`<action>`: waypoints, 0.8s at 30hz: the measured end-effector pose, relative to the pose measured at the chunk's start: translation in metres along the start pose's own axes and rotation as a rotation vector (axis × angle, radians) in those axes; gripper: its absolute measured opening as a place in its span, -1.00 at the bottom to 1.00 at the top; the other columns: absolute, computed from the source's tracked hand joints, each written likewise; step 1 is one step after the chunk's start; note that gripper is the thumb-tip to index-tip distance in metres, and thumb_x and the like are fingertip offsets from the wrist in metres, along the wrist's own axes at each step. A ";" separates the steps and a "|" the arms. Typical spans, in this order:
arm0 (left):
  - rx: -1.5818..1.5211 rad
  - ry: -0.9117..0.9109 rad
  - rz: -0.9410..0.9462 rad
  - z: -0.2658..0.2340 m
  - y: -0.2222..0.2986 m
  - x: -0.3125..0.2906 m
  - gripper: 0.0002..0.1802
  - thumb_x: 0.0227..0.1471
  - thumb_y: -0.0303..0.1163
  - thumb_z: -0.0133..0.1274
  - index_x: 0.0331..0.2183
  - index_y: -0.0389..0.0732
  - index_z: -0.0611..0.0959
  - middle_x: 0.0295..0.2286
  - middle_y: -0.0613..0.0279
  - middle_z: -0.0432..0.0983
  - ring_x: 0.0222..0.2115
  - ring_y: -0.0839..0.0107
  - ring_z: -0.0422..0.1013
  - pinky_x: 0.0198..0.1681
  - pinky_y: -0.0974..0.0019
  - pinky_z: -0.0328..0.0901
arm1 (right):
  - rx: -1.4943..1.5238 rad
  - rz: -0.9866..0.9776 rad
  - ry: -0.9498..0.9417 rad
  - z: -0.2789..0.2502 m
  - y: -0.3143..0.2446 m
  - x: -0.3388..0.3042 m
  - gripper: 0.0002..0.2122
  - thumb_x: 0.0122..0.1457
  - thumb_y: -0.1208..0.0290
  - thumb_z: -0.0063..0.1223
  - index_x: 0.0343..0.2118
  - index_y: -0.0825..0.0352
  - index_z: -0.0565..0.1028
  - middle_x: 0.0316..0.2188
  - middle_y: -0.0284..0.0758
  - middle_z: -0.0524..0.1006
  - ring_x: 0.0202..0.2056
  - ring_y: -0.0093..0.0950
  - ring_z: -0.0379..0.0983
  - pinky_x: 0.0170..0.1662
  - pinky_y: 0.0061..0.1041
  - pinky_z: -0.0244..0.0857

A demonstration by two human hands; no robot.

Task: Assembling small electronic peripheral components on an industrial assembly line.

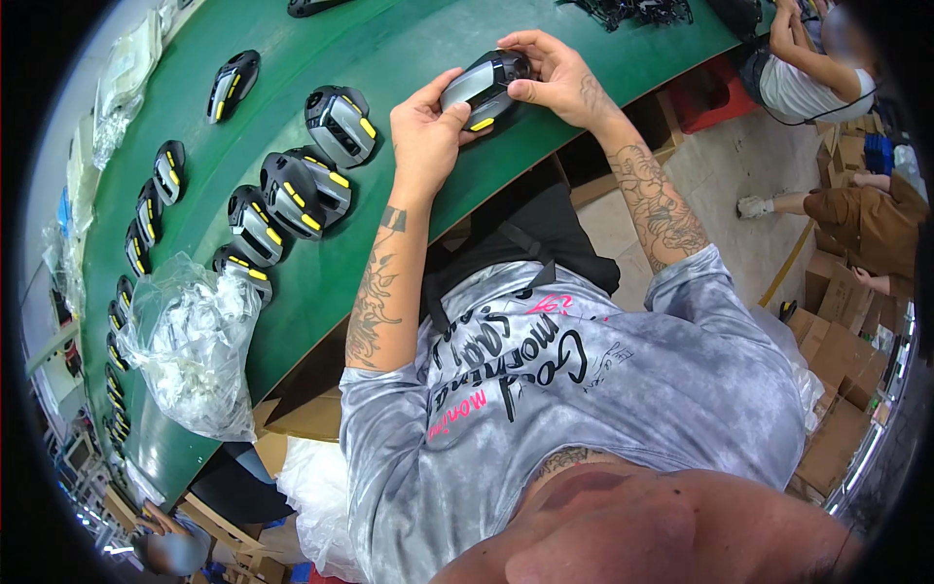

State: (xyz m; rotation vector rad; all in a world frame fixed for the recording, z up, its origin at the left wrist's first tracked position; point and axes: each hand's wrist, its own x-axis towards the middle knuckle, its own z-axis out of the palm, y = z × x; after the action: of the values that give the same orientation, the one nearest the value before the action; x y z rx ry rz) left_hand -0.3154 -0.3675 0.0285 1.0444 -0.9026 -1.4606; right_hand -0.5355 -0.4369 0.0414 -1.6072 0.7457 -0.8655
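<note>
A black-and-grey computer mouse (477, 90) with yellow side pieces is held between both hands just above the green table. My left hand (428, 127) closes on its left end, thumb pressed on the grey side. At the other end, my right hand (556, 83) grips it with the thumb on the near side and fingers over the far edge. Its underside is hidden. To the left of my left hand stand several similar mice, the nearest being a mouse (341, 127) with a yellow strip facing me.
The green table (409, 49) curves along the left, with a row of mice (146, 214) farther out. A clear plastic bag (195, 350) bulges over its near edge. Black parts (623, 12) lie at the far end. Other people and cardboard boxes (827, 360) are at right.
</note>
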 end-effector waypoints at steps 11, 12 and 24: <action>0.607 0.054 0.499 0.013 -0.012 -0.004 -0.17 -0.26 -0.48 0.41 0.12 -0.29 0.51 -0.03 0.00 0.44 -0.03 0.11 0.46 0.07 0.19 0.40 | 0.237 0.153 0.377 0.032 -0.004 0.016 -0.51 0.12 0.32 0.40 0.04 0.40 0.42 -0.26 -0.29 0.57 -0.21 -0.57 0.50 -0.09 -0.60 0.35; 0.614 0.051 0.501 0.013 -0.011 -0.004 -0.17 -0.26 -0.48 0.41 0.12 -0.29 0.51 -0.03 0.00 0.44 -0.03 0.11 0.46 0.07 0.19 0.40 | 0.242 0.147 0.380 0.035 -0.004 0.020 -0.51 0.12 0.32 0.40 0.04 0.40 0.42 -0.26 -0.29 0.57 -0.21 -0.57 0.50 -0.09 -0.60 0.35; 1.155 0.219 0.278 0.001 0.079 -0.015 -0.26 -0.08 0.03 0.33 -0.02 -0.37 0.64 -0.26 -0.18 0.68 -0.25 -0.01 0.64 -0.10 0.11 0.49 | 0.114 0.012 0.501 -0.036 0.023 -0.029 -0.79 0.38 0.44 0.05 0.00 0.41 0.45 -0.38 -0.34 0.53 -0.43 -0.58 0.48 -0.39 -0.62 0.35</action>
State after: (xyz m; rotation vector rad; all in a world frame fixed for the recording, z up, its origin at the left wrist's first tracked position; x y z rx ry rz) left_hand -0.2904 -0.3635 0.1052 1.7481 -1.6994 -0.4832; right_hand -0.5819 -0.4356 0.0190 -1.2928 1.0300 -1.3000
